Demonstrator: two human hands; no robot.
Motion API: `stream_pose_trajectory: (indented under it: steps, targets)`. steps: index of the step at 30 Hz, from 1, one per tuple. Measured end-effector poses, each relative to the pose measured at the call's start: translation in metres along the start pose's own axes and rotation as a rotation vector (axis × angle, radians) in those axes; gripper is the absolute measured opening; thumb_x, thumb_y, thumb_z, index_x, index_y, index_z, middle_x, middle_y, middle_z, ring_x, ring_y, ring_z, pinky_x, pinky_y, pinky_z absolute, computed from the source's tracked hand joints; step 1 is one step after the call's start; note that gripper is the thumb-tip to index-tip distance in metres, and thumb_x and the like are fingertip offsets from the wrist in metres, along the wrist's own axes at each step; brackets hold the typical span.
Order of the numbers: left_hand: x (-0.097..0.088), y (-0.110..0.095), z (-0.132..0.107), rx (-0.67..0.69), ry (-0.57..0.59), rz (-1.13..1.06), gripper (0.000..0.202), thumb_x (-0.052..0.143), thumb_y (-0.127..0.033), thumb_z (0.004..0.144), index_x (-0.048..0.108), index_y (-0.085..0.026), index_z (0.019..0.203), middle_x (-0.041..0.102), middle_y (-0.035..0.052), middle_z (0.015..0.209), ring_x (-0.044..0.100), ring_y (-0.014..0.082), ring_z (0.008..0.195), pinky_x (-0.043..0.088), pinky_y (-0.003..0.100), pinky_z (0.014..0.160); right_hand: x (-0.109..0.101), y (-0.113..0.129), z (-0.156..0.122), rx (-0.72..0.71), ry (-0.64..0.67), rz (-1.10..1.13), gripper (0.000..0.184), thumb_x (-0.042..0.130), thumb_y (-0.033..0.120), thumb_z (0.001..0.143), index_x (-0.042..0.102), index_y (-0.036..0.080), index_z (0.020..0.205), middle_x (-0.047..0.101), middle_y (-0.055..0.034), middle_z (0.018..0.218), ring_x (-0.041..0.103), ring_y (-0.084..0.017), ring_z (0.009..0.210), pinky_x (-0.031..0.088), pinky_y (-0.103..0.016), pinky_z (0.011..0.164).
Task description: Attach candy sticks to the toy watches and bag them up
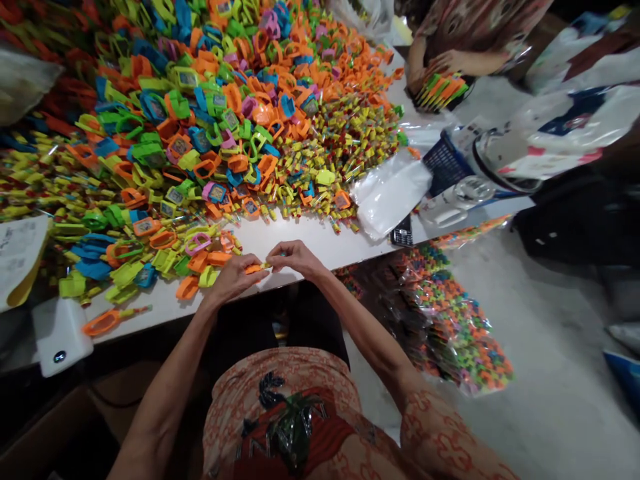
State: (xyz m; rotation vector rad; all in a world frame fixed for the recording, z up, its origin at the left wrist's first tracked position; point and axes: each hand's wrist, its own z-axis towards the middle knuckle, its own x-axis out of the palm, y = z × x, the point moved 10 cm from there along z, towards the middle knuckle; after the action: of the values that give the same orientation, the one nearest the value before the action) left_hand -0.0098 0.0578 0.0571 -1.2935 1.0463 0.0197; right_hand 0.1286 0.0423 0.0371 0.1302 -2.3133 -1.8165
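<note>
At the table's front edge, my left hand point(234, 279) is closed around an orange plastic piece point(253, 269) that looks like a toy watch. The fingers of my right hand point(294, 257) are pinched on a small yellow tube point(265, 265) at the end of that piece. My fingers partly hide both parts, so I cannot tell how they join. Loose toy watches point(200, 261) in orange, yellow, blue and green lie just left of my hands. An orange watch with a yellow tube at one end point(107, 321) lies at the left front edge.
A large heap of toy watches point(210, 127) and small yellow tubes point(345, 143) covers the table point(320, 239). Clear plastic bags point(393, 193), a keypad phone point(403, 232) and a blue basket point(443, 163) are to the right. Filled bags point(455, 327) lie below. Another person's hands point(445, 70) hold colourful pieces.
</note>
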Motion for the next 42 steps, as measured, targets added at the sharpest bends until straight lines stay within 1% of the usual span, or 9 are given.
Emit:
stream_pose_trajectory:
  steps: [4, 7, 12, 19, 23, 28, 33, 40, 42]
  targets:
    - [-0.066, 0.004, 0.005, -0.108, -0.387, 0.534, 0.038, 0.059, -0.037, 0.088, 0.070, -0.016, 0.118, 0.071, 0.0167, 0.120, 0.063, 0.0347, 0.111, 0.048, 0.046, 0.093, -0.064, 0.012, 0.030, -0.012, -0.407, -0.511, 0.039, 0.070, 0.043, 0.089, 0.070, 0.014, 0.114, 0.074, -0.0125, 0.108, 0.070, -0.022, 0.088, 0.055, -0.032, 0.076]
    - [-0.079, -0.006, 0.038, -0.066, -0.446, 0.698, 0.053, 0.055, -0.031, 0.090, 0.059, -0.015, 0.141, 0.057, 0.0201, 0.146, 0.053, 0.0391, 0.131, 0.041, 0.054, 0.108, -0.096, 0.024, 0.052, 0.121, -0.618, -0.995, 0.031, 0.063, 0.033, 0.094, 0.067, 0.013, 0.117, 0.070, -0.0173, 0.123, 0.067, -0.028, 0.107, 0.053, -0.035, 0.086]
    - [-0.055, 0.011, 0.107, 0.011, -0.346, 0.682, 0.047, 0.042, -0.019, 0.090, 0.064, -0.015, 0.132, 0.061, 0.0222, 0.140, 0.051, 0.0391, 0.136, 0.040, 0.058, 0.111, -0.085, 0.023, 0.076, 0.269, -0.532, -1.293, 0.035, 0.044, 0.013, 0.098, 0.061, 0.012, 0.129, 0.068, -0.0185, 0.127, 0.071, -0.025, 0.107, 0.055, -0.032, 0.083]
    - [-0.062, 0.039, 0.153, 0.112, -0.438, 0.525, 0.037, 0.041, -0.044, 0.084, 0.061, -0.022, 0.105, 0.066, 0.0157, 0.116, 0.063, 0.0429, 0.114, 0.053, 0.062, 0.095, -0.102, 0.020, 0.103, 0.133, -0.497, -1.324, 0.033, 0.049, 0.016, 0.094, 0.061, 0.015, 0.124, 0.072, -0.0153, 0.119, 0.073, -0.027, 0.099, 0.059, -0.038, 0.076]
    - [-0.086, 0.046, 0.122, -0.158, -0.584, -0.060, 0.043, 0.063, -0.054, 0.063, 0.058, -0.035, 0.101, 0.067, -0.0034, 0.108, 0.066, 0.0399, 0.103, 0.057, 0.062, 0.083, -0.099, 0.025, 0.101, 0.020, -0.448, -1.351, 0.027, 0.047, 0.013, 0.092, 0.067, 0.015, 0.111, 0.071, -0.0151, 0.121, 0.072, -0.027, 0.091, 0.059, -0.037, 0.068]
    - [-0.021, 0.048, 0.087, -0.337, -0.370, -0.907, 0.027, 0.073, -0.042, 0.058, 0.069, -0.039, 0.085, 0.073, -0.0048, 0.088, 0.071, 0.0326, 0.087, 0.056, 0.052, 0.074, -0.088, 0.033, 0.087, -0.022, -0.439, -1.385, 0.029, 0.049, 0.013, 0.092, 0.066, 0.013, 0.115, 0.069, -0.0168, 0.124, 0.072, -0.028, 0.089, 0.059, -0.037, 0.066]
    - [0.009, 0.033, 0.055, -0.345, -0.326, -0.920, 0.020, 0.079, -0.039, 0.059, 0.070, -0.035, 0.077, 0.069, 0.0010, 0.072, 0.065, 0.0267, 0.069, 0.052, 0.046, 0.064, -0.080, 0.050, 0.077, -0.011, -0.379, -1.394, 0.026, 0.050, 0.007, 0.091, 0.069, 0.013, 0.108, 0.072, -0.0155, 0.118, 0.071, -0.024, 0.092, 0.057, -0.033, 0.072]
    - [-0.009, 0.004, 0.012, -0.234, -0.428, -0.659, 0.051, 0.081, -0.055, 0.062, 0.076, -0.015, 0.092, 0.071, 0.0050, 0.078, 0.062, 0.0175, 0.067, 0.049, 0.030, 0.057, -0.082, 0.044, 0.050, 0.035, -0.407, -1.199, 0.033, 0.040, 0.006, 0.095, 0.064, 0.008, 0.118, 0.068, -0.0210, 0.123, 0.068, -0.024, 0.098, 0.053, -0.037, 0.082]
    - [-0.012, 0.006, 0.005, -0.206, -0.447, -0.584, 0.053, 0.080, -0.055, 0.065, 0.077, -0.015, 0.100, 0.074, 0.0051, 0.081, 0.064, 0.0170, 0.070, 0.050, 0.028, 0.059, -0.071, 0.040, 0.036, -0.044, -0.417, -0.933, 0.023, 0.049, 0.019, 0.097, 0.065, 0.011, 0.112, 0.072, -0.0125, 0.105, 0.066, -0.019, 0.087, 0.052, -0.030, 0.075]
